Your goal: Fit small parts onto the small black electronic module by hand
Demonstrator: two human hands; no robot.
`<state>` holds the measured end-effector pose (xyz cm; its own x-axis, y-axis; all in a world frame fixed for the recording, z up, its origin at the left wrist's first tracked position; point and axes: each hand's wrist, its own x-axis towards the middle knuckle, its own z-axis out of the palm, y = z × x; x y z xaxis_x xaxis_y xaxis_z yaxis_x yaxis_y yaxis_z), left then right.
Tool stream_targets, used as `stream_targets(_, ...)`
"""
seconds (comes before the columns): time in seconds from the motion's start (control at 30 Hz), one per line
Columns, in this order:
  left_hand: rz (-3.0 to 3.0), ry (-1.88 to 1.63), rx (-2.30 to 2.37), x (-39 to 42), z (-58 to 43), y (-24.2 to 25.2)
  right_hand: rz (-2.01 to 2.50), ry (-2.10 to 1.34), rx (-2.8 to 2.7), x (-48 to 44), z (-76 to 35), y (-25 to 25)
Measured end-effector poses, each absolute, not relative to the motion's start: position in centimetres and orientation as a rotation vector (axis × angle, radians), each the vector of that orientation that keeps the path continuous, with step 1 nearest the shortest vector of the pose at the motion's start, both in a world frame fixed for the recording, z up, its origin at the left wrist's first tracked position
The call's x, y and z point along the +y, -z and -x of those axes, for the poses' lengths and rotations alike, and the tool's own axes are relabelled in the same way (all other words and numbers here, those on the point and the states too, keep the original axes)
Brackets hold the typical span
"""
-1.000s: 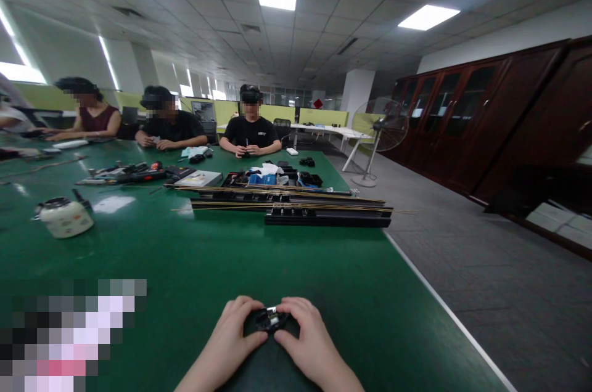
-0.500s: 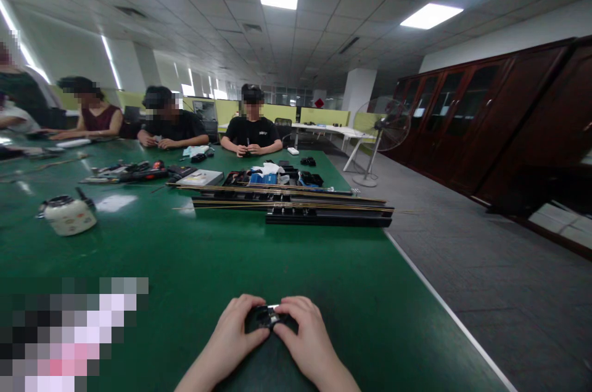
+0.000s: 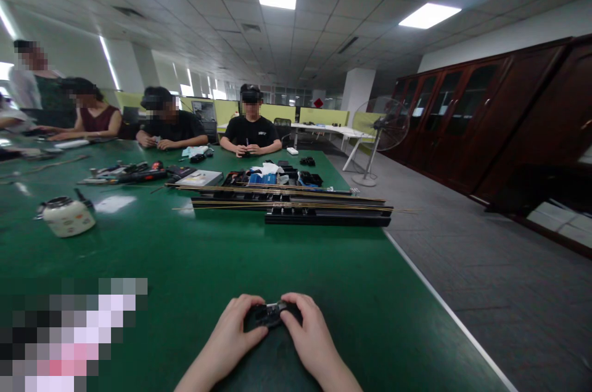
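A small black plastic device (image 3: 272, 314), rounded and with bits of grey and silver showing on its upper side, is held low over the green table near its front edge. My left hand (image 3: 240, 325) grips its left end between thumb and fingers. On the right end, my right hand (image 3: 304, 325) has its fingers along the far side and its thumb on the near top. Both hands are curled around the device, so its two ends are partly hidden. Its exact kind is too small to make out.
Black rails (image 3: 328, 218) with thin brass-coloured rods lie across the green table (image 3: 185, 275). A floral pot (image 3: 69, 217) stands left. Tools (image 3: 134, 172) and a blue package (image 3: 263, 179) lie behind. Several people sit beyond; a fan (image 3: 377, 124) stands on the floor.
My right thumb and fingers have shifted right along the device, uncovering more of its middle. A pale part between the fingertips shows less now. At far left, a standing person has moved further into view.
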<state>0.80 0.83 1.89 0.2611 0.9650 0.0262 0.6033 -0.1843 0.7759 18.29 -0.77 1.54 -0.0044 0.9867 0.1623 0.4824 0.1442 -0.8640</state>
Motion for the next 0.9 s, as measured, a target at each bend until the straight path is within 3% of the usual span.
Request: stream_targets(0.9, -1.866, -0.703, 1.412, 1.0, -0.4, -1.2, 1.554, -0.615, -1.395, 0.3, -21.5, -1.9)
